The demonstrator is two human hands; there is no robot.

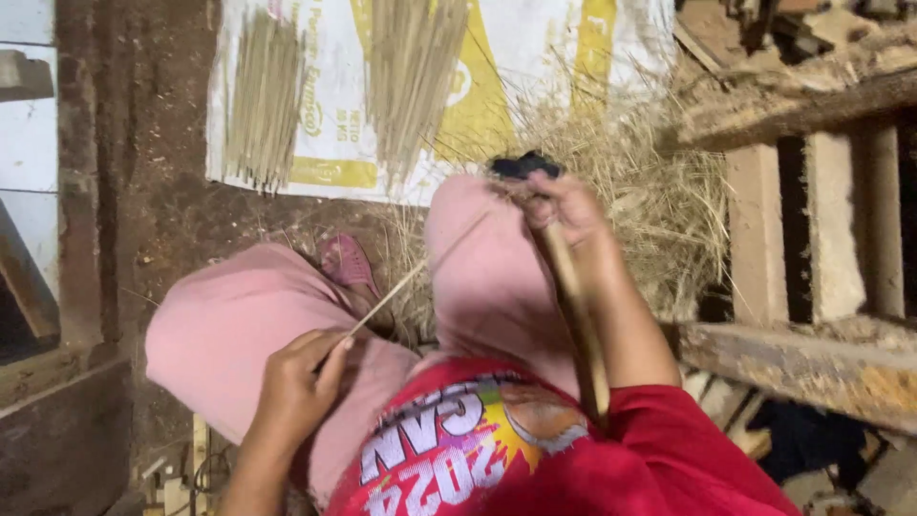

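The person's left forearm runs out past the lower edge, so only the left hand and wrist show. The far end of the thin stick pinched in its grip blurs away over the pink knee. The right hand covers most of a black-handled tool, whose working end cannot be made out. The long wooden handle vanishes behind the red shirt. The top edge cuts off the printed sack and both stick bundles.
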